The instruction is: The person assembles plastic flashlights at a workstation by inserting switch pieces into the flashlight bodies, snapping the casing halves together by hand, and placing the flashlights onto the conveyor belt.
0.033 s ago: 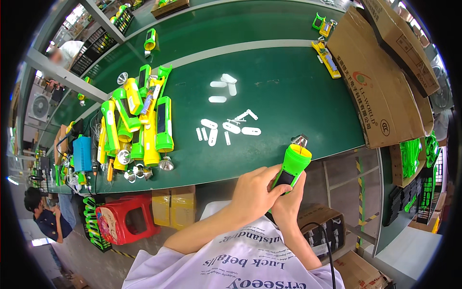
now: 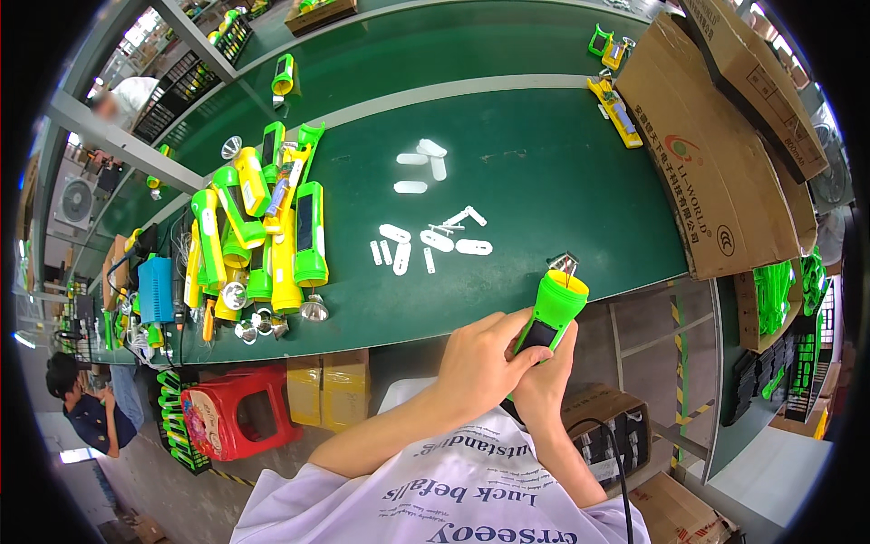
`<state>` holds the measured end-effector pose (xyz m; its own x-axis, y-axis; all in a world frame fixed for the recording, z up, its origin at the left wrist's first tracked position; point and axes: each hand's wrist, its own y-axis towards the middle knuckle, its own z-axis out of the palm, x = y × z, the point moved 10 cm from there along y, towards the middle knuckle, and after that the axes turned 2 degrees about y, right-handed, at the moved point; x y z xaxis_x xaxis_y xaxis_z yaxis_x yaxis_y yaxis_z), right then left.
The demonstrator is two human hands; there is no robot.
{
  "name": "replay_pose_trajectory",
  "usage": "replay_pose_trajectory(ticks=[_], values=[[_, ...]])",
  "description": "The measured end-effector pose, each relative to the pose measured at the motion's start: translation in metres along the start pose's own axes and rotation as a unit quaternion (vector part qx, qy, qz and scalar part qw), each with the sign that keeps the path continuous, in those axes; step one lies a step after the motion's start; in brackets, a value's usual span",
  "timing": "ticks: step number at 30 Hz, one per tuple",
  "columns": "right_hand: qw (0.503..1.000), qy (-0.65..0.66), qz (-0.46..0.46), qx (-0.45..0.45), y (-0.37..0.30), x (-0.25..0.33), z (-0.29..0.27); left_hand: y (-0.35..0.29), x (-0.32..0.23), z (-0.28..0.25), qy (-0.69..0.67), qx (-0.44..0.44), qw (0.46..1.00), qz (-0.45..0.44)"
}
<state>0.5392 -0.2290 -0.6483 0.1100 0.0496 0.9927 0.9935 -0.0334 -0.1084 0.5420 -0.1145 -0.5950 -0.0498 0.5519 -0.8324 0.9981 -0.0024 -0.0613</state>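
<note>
Both my hands hold a green and yellow flashlight (image 2: 554,308) just off the near edge of the green table. My left hand (image 2: 482,355) closes round its left side, thumb across the dark panel. Wrapped round the other side and underneath is my right hand (image 2: 549,376), its fingers partly hidden. The flashlight's wide yellow-rimmed mouth points away from me, over the table. A shiny reflector (image 2: 564,263) sits loose just outside the mouth, with thin wires running to it.
Flashlights (image 2: 283,245) lie heaped at the left, several with reflectors hanging out. White oval plates (image 2: 437,240) and small strips lie mid-table. An opened yellow flashlight half (image 2: 620,120) rests beside large cardboard boxes (image 2: 702,163) at the right. A red stool (image 2: 240,412) stands below the table.
</note>
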Motion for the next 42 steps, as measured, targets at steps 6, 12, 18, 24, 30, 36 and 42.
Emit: replay_pose_trajectory(ticks=[6, 12, 18, 24, 30, 36, 42], values=[[0.970, 0.191, 0.145, 0.033, 0.002, -0.011, 0.004, 0.039, 0.025, -0.081, 0.095, -0.097, 0.983, 0.124], [0.943, 0.274, 0.183, 0.048, 0.005, -0.020, 0.003, 0.074, 0.067, -0.145, 0.312, -0.106, 0.936, 0.123], [0.946, 0.272, 0.168, 0.059, 0.001, -0.018, 0.004, 0.115, 0.071, -0.133, 0.344, -0.149, 0.918, 0.126], [0.946, 0.272, 0.172, 0.044, -0.002, -0.023, -0.011, 0.150, 0.085, -0.108, 0.376, -0.043, 0.907, 0.186], [0.941, 0.289, 0.171, 0.050, 0.000, -0.022, -0.014, 0.167, 0.118, -0.120, 0.315, -0.004, 0.948, 0.047], [0.938, 0.293, 0.177, 0.061, -0.001, -0.024, -0.011, 0.140, 0.089, -0.107, 0.120, 0.089, 0.988, 0.028], [0.941, 0.279, 0.185, 0.060, -0.002, -0.032, -0.012, 0.064, 0.087, -0.060, 0.119, 0.125, 0.984, -0.032]])
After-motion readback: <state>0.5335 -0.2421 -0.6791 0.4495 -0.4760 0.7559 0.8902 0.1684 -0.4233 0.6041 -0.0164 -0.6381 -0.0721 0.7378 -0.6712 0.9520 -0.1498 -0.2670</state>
